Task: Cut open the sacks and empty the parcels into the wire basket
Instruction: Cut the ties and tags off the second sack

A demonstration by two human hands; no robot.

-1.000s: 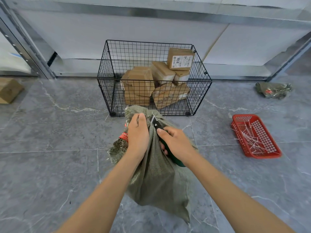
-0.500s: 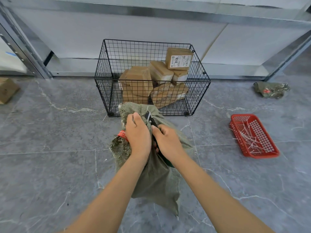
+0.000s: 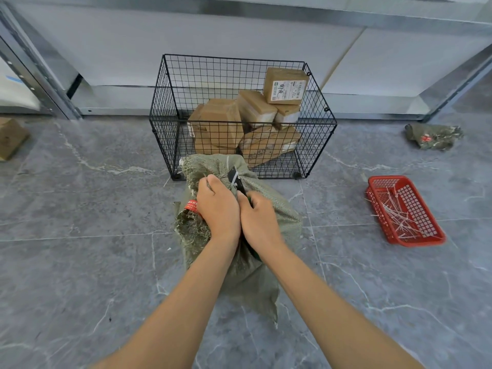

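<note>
A green woven sack (image 3: 250, 272) stands on the grey tiled floor (image 3: 80, 262), just on the near side of the wire basket (image 3: 163, 121), its gathered mouth leaning against the basket's near wall. The left hand (image 3: 218, 209) has its fingers (image 3: 207, 183) clenched round the bunched neck of the sack, beside a red tag (image 3: 191, 206) on the cloth. The right hand (image 3: 259, 222), touching the left, is wrapped round the dark green handle of a cutter (image 3: 235, 179), whose black blade end points away towards the basket and lies against the sack's neck. Whether the blade has gone into the cloth cannot be told.

Inside the basket lie several brown cardboard parcels (image 3: 218, 123), piled towards its right half; the top one shows a white label.

Well apart to the right sits a red plastic tray (image 3: 415, 242) holding thin white strips (image 3: 396, 214). Far right, a crumpled green sack (image 3: 434, 137) lies on the floor. At the left edge is part of a cardboard box (image 3: 10, 137)
</note>
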